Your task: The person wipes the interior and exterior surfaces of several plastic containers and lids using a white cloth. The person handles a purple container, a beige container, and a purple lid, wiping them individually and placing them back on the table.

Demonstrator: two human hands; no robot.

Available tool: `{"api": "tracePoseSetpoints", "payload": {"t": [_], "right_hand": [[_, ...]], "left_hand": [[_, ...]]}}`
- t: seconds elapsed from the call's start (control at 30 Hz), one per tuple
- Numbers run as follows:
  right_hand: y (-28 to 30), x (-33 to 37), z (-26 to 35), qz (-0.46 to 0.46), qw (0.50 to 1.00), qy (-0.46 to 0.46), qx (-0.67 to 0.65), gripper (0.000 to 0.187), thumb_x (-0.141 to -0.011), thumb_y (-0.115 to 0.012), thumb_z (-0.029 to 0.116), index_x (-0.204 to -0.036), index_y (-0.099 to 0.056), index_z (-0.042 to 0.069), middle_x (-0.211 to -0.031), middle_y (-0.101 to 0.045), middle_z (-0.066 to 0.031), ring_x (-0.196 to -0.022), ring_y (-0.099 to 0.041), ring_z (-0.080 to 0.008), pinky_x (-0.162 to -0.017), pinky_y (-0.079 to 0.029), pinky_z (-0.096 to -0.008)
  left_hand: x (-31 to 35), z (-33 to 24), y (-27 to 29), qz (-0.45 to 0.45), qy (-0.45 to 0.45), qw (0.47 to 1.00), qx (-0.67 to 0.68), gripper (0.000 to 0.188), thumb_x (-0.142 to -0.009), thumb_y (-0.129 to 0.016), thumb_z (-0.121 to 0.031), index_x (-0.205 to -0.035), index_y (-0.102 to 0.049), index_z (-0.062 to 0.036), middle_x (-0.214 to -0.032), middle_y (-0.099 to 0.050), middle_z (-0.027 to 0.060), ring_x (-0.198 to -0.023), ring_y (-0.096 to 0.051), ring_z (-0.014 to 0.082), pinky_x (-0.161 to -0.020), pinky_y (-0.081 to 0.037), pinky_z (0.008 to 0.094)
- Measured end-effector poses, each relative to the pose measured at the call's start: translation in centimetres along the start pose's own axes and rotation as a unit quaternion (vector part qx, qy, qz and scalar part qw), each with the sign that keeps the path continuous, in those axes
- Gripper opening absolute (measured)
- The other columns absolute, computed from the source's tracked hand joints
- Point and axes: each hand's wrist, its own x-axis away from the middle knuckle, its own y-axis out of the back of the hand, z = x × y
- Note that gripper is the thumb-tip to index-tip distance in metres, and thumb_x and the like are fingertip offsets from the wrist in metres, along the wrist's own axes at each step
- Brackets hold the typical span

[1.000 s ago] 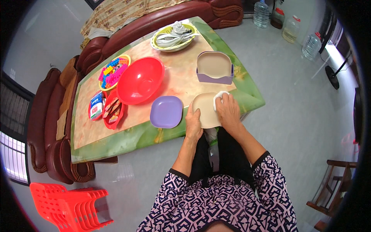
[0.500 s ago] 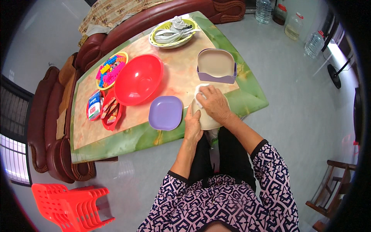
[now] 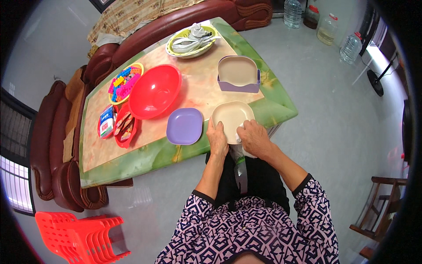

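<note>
My left hand [image 3: 217, 138] grips the left edge of a cream square plate [image 3: 233, 114], thumb on its upper face. Bunched in my right hand [image 3: 255, 138] is a white cloth [image 3: 239, 132], pressed against the plate's near right part; most of it is hidden under the fingers. The plate is at the table's near edge, in front of my body. Just left of it lies a purple square plate [image 3: 184, 126]. Beyond it stands a purple holder [image 3: 239, 86] with a cream plate [image 3: 237, 70] upright in it.
A large red bowl [image 3: 156, 92] stands left of centre, by a yellow basket of toy bricks [image 3: 126, 83] and red dishes with packets [image 3: 125, 127]. Farther back is a bowl of spoons [image 3: 191, 44]. Red stools [image 3: 83, 237] and a brown sofa [image 3: 57, 145] are at the left.
My right hand has slid the cloth from the plate's far left edge down to its near right side. The plate's face now shows more, and the view has shifted slightly.
</note>
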Motion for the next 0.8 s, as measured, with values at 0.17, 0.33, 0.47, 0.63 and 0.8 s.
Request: {"api": "tracePoseSetpoints", "payload": {"t": [0.17, 0.33, 0.47, 0.63, 0.8], "right_hand": [[-0.4, -1.5, -2.0, -0.056, 0.976, -0.025, -0.21, 0.014, -0.075, -0.057, 0.006, -0.089, -0.056, 0.001, -0.086, -0.054, -0.0195, -0.085, -0.053, -0.0417, -0.073, -0.045, -0.0479], [-3.6, -5.1, -0.6, -0.193, 0.963, -0.12, -0.145, 0.02, -0.077, -0.055, 0.007, -0.096, -0.052, -0.001, -0.094, -0.049, -0.0201, -0.092, -0.052, -0.0401, -0.077, -0.043, -0.0462], [-4.8, -5.7, 1.6, -0.197, 0.96, -0.061, -0.187, 0.03, -0.079, -0.052, 0.01, -0.108, -0.051, -0.001, -0.109, -0.048, -0.0221, -0.099, -0.047, -0.0414, -0.087, -0.039, -0.046], [-3.8, -4.0, 2.0, -0.111, 0.963, 0.068, -0.236, 0.035, -0.079, -0.052, 0.011, -0.112, -0.051, 0.002, -0.114, -0.05, -0.0161, -0.103, -0.047, -0.0349, -0.089, -0.039, -0.0453], [-0.7, -0.9, 1.4, -0.063, 0.965, 0.164, -0.193, 0.022, -0.077, -0.053, 0.011, -0.098, -0.053, 0.005, -0.104, -0.053, -0.0118, -0.094, -0.051, -0.0302, -0.077, -0.042, -0.0419]], "left_hand": [[-0.2, -0.1, 0.4, 0.021, 0.009, 1.0, 0.012, 0.047, -0.092, -0.04, 0.0, -0.138, -0.035, -0.003, -0.121, -0.053, 0.0152, -0.105, -0.056, 0.0231, -0.09, -0.049, 0.0357], [0.2, -0.8, 0.6, 0.073, 0.045, 0.995, 0.06, 0.045, -0.099, -0.041, -0.015, -0.141, -0.031, -0.0053, -0.126, -0.05, 0.0135, -0.11, -0.054, 0.0217, -0.092, -0.048, 0.0348], [0.2, -0.9, 0.7, 0.098, 0.028, 0.992, 0.075, 0.047, -0.101, -0.038, -0.03, -0.141, -0.03, -0.0059, -0.129, -0.048, 0.0121, -0.114, -0.051, 0.0203, -0.095, -0.046, 0.033], [0.3, -1.4, 1.4, 0.093, 0.128, 0.972, 0.176, 0.041, -0.101, -0.038, -0.035, -0.13, -0.039, -0.006, -0.119, -0.052, 0.0117, -0.108, -0.055, 0.0209, -0.089, -0.049, 0.0321], [-0.1, -0.6, 1.5, 0.082, 0.067, 0.991, 0.082, 0.032, -0.098, -0.046, -0.02, -0.124, -0.044, -0.0015, -0.112, -0.058, 0.0133, -0.098, -0.06, 0.0211, -0.079, -0.053, 0.0339]]}}
